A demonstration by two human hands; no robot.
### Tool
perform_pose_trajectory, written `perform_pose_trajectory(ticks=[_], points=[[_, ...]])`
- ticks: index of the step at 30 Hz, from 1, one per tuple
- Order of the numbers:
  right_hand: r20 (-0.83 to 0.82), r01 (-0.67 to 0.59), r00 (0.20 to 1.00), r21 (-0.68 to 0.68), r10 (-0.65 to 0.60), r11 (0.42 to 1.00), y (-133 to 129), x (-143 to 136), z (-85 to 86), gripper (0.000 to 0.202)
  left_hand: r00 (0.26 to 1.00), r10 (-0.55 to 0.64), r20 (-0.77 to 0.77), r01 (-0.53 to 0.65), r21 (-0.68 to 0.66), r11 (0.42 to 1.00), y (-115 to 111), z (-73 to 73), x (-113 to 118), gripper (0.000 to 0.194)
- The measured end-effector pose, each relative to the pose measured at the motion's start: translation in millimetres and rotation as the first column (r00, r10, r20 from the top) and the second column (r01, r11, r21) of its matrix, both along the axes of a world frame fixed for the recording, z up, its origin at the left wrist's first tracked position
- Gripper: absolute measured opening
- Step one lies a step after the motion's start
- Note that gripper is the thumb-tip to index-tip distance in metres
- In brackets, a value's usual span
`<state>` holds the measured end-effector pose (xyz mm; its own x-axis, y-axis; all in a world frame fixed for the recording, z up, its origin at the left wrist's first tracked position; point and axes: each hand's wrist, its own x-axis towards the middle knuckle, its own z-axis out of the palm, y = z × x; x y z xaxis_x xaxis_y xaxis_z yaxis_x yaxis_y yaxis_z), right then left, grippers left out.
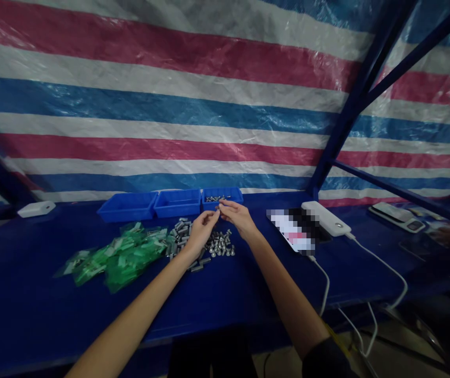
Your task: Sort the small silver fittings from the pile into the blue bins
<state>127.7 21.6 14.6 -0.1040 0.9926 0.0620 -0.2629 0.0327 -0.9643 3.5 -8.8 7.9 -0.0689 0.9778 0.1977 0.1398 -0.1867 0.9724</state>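
Observation:
My left hand [203,227] and my right hand [239,216] meet above the table, fingertips pinched together and touching. Whatever small piece is between them is too small to make out. Below and between the wrists lies a pile of shiny round-headed metal screws [222,244]. Grey metal cylinders [181,231] lie beside and partly under my left hand, some hidden by it. Left of these is a heap of green plastic bags [126,254]. Just behind my fingers stands a blue bin [239,196] with small metal parts [213,199] in it.
Two more blue bins, a middle bin [178,211] and a left bin [125,214], line the table's back. At right lie a phone [293,231], a white power bank [325,218] with cables [382,266], and a white device [396,218]. A white box [36,209] sits far left.

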Motion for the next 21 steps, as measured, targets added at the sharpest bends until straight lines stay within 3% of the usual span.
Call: perform_pose_trajectory(ticks=[6, 12, 17, 21], points=[[0.017, -0.129, 0.992, 0.101, 0.128, 0.986, -4, -3, 3.1, 0.041, 0.988, 0.084, -0.13, -0.059, 0.184, 0.981, -2, 4.4, -5, 0.033], [0.096, 0.039, 0.995, 0.034, -0.042, 0.999, 4, -1, -6.5, 0.031, 0.97, 0.062, -0.234, -0.013, 0.207, 0.978, -5, 3.3, -4, 0.026], [0.205, 0.197, 0.958, 0.036, -0.2, 0.98, 15, 9, -13.9, 0.027, 0.952, 0.104, -0.287, -0.051, 0.188, 0.981, -5, -2.3, -2, 0.021], [0.104, 0.197, 0.973, 0.104, -0.207, 0.975, 19, 10, -9.8, 0.034, 0.957, 0.102, -0.272, -0.055, 0.174, 0.983, -4, -4.5, 0, 0.021]])
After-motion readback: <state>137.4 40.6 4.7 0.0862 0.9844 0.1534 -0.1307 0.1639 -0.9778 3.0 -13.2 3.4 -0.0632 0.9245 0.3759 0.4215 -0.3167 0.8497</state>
